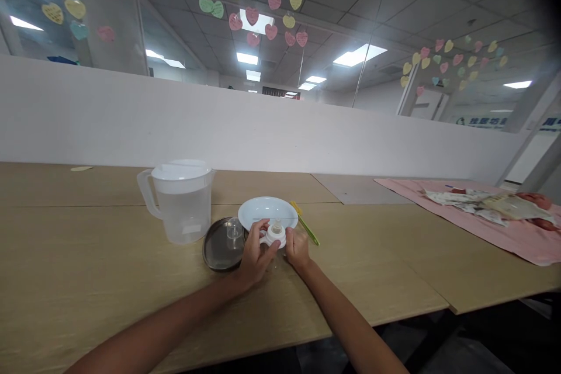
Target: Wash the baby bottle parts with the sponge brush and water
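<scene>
A white baby bottle top (276, 235), with a clear teat upright on it and a loop handle at its left, is held over the near rim of a white bowl (268, 205). My left hand (254, 251) is closed on it, thumb on the collar and fingers at the handle side. Against its right side, my right hand (298, 248) is curled into a fist, and its fingers hide whatever they grip. Whether a bottle body is below cannot be made out. Left of the hands, a small clear cap (234, 229) stands on a dark oval tray (218, 252).
A lidded clear pitcher (186, 210) of water stands at the left. A yellow-green brush-like tool (309, 227) lies right of the bowl. Far right, a pink cloth (521, 242) carries a doll-like figure. A low white wall (263, 134) backs the wooden table (372, 269).
</scene>
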A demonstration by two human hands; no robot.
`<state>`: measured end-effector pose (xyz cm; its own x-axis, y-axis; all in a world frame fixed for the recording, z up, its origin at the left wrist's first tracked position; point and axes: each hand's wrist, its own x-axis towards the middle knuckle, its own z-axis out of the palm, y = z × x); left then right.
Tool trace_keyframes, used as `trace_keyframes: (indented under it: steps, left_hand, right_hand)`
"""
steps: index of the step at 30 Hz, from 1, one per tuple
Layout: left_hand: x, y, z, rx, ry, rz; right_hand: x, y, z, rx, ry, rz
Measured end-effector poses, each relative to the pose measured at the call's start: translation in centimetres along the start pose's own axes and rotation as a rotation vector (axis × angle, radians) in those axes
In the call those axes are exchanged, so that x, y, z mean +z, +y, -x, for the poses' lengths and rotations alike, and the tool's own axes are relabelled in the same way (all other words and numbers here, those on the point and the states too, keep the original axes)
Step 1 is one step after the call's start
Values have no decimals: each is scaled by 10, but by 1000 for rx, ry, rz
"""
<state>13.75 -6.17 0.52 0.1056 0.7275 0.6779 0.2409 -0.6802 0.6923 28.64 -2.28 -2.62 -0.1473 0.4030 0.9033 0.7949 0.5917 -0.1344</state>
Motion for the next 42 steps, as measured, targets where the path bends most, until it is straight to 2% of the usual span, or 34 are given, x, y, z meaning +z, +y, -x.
trace_keyframes:
  steps: [9,16,19,23,27,31,33,34,36,39,42]
  left_hand:
    - [-2,-6,1,-9,-39,113]
    - [-2,-3,1,-79,-27,204]
    - [-2,1,2,-63,-41,186]
    - [0,4,1,-95,7,123]
    - [-3,5,-1,-57,-62,155]
    - [-5,5,0,-65,-72,179]
    - [-4,1,-1,-63,-14,150]
    - [-3,-1,-2,-73,52,120]
    - [-3,-8,-8,-144,252,37]
    - [-8,-24,-21,-351,516,-63]
    - [-15,-45,-30,-479,599,-100]
  right_hand:
    - [-2,2,-2,-100,28,99]
    - [-2,0,-3,-93,41,89]
    - [-3,-1,-4,-84,31,57]
    - [-4,-2,-5,-62,14,20]
    - [-4,-3,-5,-54,2,3]
    - [-4,-2,-5,-63,-6,0]
    - [-3,-1,-4,-63,6,4]
    - [-3,-1,-4,-61,16,4]
    - [-2,0,-4,-57,32,-1]
    - [-2,-1,-4,-51,33,-11]
    - [-4,-3,-5,-39,39,-16]
